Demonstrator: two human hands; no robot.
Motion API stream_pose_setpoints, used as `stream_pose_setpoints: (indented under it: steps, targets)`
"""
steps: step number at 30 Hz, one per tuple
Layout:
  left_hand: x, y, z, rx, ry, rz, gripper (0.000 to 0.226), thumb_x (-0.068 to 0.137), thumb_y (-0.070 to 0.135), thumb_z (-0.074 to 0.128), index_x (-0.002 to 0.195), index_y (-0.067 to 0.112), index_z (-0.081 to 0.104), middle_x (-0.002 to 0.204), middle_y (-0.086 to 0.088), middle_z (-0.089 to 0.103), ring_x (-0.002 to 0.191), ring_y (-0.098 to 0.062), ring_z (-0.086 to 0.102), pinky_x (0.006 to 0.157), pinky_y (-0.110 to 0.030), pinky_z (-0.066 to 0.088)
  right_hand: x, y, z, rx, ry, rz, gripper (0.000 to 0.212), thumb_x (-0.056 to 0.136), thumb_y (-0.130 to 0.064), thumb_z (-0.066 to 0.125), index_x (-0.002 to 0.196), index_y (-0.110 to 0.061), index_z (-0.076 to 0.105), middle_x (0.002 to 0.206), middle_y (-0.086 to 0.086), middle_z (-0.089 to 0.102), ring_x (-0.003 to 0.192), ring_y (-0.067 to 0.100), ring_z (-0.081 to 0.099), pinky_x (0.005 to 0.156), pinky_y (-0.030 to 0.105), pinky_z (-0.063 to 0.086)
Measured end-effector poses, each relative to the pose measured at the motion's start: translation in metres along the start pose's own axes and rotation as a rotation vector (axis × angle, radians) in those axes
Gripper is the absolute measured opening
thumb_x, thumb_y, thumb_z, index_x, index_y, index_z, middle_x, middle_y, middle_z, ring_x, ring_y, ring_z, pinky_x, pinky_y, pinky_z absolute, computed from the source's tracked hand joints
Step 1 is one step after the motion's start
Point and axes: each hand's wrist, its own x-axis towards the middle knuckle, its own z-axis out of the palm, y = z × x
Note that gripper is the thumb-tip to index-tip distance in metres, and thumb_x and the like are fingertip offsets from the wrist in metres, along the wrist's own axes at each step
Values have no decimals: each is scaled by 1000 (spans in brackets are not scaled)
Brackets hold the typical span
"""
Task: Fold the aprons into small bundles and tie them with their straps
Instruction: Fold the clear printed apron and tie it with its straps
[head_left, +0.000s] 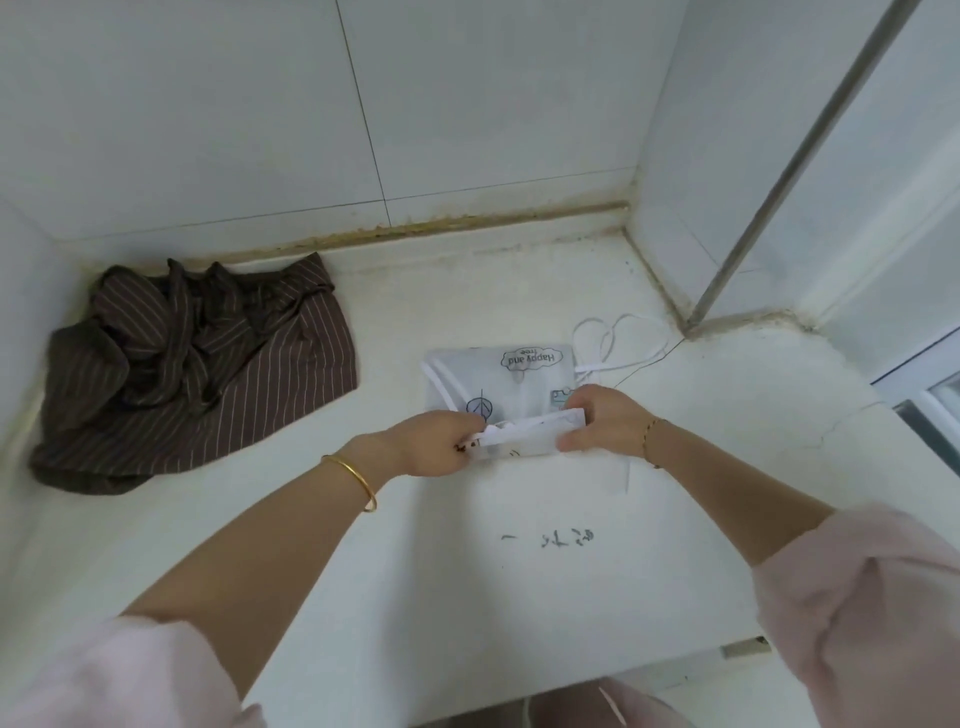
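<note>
Near the middle of the head view, a white apron (501, 382) lies flat on a white counter (363, 571). It is folded to a small rectangle, with a cloud print reading "Happy and" upside down along its far edge and a leaf outline at lower left.

Both hands meet at its near edge. The left hand (434, 441) has its fingers curled tight around the left end of a raised fold (530, 434) of the cloth; the fingertips are hidden by the fabric. The right hand (605, 421) grips the right end of the same fold, thumb on the near side and fingers curled over the top. The fold is lifted a little off the rest of the apron and held taut between the two hands. Neither hand shows an open gap; both are closed on cloth. The straps (618, 345) trail in loose white loops on the counter just right of the apron's far corner.

At the left of the frame a brown apron (197, 374) with thin pale stripes sits in a crumpled heap where the counter meets the tiled wall (234, 130), well apart from the white one. A gold bangle (356, 480) rings the left wrist and a thin bracelet (648, 441) the right. Pink sleeves (872, 623) fill the lower corners. Dark marks (550, 538) show on the counter below the hands. A grey pole (795, 161) slants down from upper right to the counter.
</note>
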Motion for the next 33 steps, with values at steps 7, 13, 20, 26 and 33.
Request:
stream_pose_setpoints:
  steps: [7,13,20,26,33]
  targets:
    - [-11,11,-15,-884,-265,-248,19,77,3,64,94,12,62,87,0,67,77,-15,64,67,-21,50,-9,-1,3,295,56,-51,24,80,-21,67,86,-1,56,79,3,52,78,16,50,78,30,38]
    - [-25,-3,-6,-1195,-256,-348,43,76,16,61,119,10,60,116,-11,67,101,-27,65,79,-32,54,-5,1,24,170,87,-63,33,98,-22,46,116,5,39,87,28,38,86,36,48,80,35,41]
    - [-39,-18,12,-1587,-56,-343,52,86,51,47,127,20,58,126,-6,62,114,-24,59,98,-35,44,9,1,36,67,203,-105,18,100,-26,40,94,-12,29,66,-2,29,58,13,33,57,27,31]
    - [-31,-13,32,-1470,159,-483,34,96,22,52,126,8,55,114,-9,66,98,-23,64,86,-36,53,20,-5,44,-24,219,9,21,98,-35,40,105,-16,35,71,0,45,74,24,49,73,35,41]
    - [-22,-10,40,-1373,295,-475,25,99,23,49,122,19,57,114,-11,67,101,-28,64,77,-41,56,18,-2,50,-147,300,42,33,97,-41,37,116,-14,35,88,8,53,81,31,56,75,42,49]
